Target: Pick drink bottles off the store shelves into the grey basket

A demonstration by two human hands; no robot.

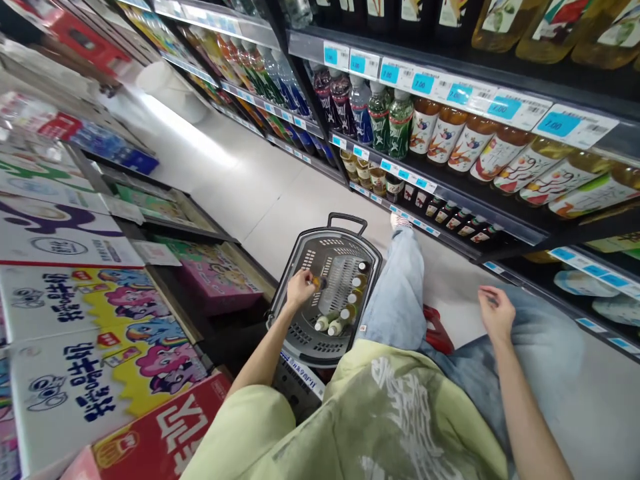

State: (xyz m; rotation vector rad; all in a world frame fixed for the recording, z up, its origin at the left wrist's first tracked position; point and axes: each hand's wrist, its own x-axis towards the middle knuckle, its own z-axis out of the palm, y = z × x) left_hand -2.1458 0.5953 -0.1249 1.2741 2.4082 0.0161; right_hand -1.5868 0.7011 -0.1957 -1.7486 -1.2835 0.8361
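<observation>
Basket (pixel 311 245), dark grey and slotted, is seen at the centre of the frame, with capped bottles (pixel 353 297) gathered along its right side and lower end. Over its left half, a small amber item (pixel 317 283) is pinched between the nearly closed fingers of the left hand (pixel 300 289). The right hand (pixel 497 312), at right of frame, is held loosely half open, seemingly unfilled. Bottled drinks (pixel 466 144) are shelved at upper right.

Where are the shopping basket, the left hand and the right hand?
Shopping basket (pixel 303 324), head view: bare inside surface.
Left hand (pixel 299 289), head view: middle of the hand.
Right hand (pixel 499 313), head view: middle of the hand.
</observation>
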